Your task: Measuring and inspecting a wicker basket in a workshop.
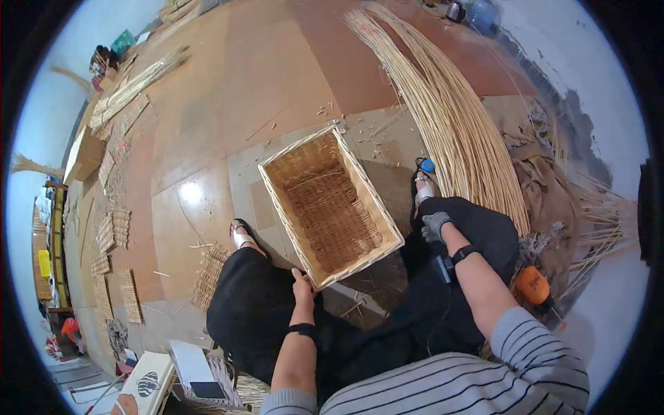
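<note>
A rectangular wicker basket (332, 214), with a pale woven rim and a browner inside, is tilted in front of me between my legs. My left hand (302, 285) is closed on its near left corner, and a dark band circles that wrist. My right hand (436, 225), in a grey glove, is by my right knee, apart from the basket. Its fingers look curled, and whatever they may hold is hidden. A black wristband and a small dark device (443, 268) are at that wrist. A small blue round object (427, 166) lies by my right foot.
A long bundle of pale wicker rods (449, 104) lies to the right, beside brown cloth (546, 180) and an orange object (532, 283). Woven panels (128, 296) lie at left, with one (209, 277) near my left leg. Another rod bundle (138, 86) is far left. Scraps litter the floor.
</note>
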A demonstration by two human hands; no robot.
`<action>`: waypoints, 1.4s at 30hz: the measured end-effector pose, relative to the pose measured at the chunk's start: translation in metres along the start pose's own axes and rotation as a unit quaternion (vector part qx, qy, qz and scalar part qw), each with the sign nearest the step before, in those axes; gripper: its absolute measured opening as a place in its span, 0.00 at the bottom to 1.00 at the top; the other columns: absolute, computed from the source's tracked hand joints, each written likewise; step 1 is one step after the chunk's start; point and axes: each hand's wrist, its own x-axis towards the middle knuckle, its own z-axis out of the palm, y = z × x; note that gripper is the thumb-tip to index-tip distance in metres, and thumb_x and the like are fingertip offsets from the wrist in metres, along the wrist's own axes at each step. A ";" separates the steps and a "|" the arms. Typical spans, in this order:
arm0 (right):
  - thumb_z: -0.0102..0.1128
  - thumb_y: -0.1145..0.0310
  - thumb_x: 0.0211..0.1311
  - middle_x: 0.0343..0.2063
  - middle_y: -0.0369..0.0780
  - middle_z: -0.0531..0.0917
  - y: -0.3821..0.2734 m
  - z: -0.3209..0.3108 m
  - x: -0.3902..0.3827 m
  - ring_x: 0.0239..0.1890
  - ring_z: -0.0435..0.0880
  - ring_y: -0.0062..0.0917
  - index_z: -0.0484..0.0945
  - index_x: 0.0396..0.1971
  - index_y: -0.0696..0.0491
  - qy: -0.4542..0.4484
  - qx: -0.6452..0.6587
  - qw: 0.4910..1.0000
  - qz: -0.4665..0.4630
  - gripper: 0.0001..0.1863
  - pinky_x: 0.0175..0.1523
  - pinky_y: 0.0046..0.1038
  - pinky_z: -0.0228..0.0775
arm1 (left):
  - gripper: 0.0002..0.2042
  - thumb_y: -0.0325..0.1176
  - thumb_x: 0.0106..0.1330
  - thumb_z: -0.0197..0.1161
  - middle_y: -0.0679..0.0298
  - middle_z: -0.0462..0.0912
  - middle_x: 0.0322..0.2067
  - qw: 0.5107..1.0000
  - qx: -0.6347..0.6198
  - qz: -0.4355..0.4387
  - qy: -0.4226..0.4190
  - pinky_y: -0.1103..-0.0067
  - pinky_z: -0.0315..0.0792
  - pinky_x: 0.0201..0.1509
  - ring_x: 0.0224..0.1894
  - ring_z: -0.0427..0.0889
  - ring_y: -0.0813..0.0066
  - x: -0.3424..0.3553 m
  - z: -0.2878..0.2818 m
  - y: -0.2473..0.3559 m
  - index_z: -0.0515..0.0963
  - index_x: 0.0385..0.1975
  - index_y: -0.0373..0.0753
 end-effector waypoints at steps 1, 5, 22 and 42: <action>0.45 0.61 0.51 0.15 0.38 0.72 0.002 0.014 -0.013 0.16 0.72 0.26 0.68 0.24 0.51 0.005 -0.048 0.997 -0.053 0.09 0.21 0.29 0.66 | 0.31 0.58 0.55 0.31 0.63 0.70 0.17 1.000 0.006 0.017 -0.011 0.79 0.59 0.20 0.19 0.67 0.76 -0.008 -0.001 -0.006 0.74 0.25 0.35; 0.41 0.51 0.50 0.25 0.45 0.74 0.040 0.020 0.077 0.28 0.73 0.36 0.70 0.27 0.56 0.034 -0.278 0.910 -0.305 0.21 0.33 0.32 0.64 | 0.32 0.57 0.56 0.29 0.57 0.75 0.29 0.984 0.080 0.157 0.015 0.77 0.63 0.33 0.30 0.72 0.73 0.003 0.022 -0.021 0.74 0.31 0.32; 0.39 0.47 0.51 0.36 0.49 0.73 0.036 0.066 -0.007 0.42 0.70 0.35 0.71 0.34 0.59 0.119 -0.061 0.987 -0.089 0.28 0.42 0.31 0.63 | 0.21 0.52 0.57 0.36 0.67 0.63 0.15 0.986 -0.143 -0.037 0.082 0.74 0.63 0.23 0.16 0.63 0.75 -0.013 -0.011 -0.014 0.64 0.19 0.39; 0.42 0.61 0.49 0.32 0.42 0.75 -0.019 0.024 0.088 0.37 0.74 0.31 0.74 0.31 0.51 0.207 -0.475 0.803 -0.293 0.14 0.40 0.29 0.66 | 0.20 0.25 0.44 0.55 0.51 0.64 0.42 0.684 0.444 0.577 0.040 0.70 0.56 0.50 0.46 0.62 0.54 -0.107 0.055 0.011 0.62 0.40 0.33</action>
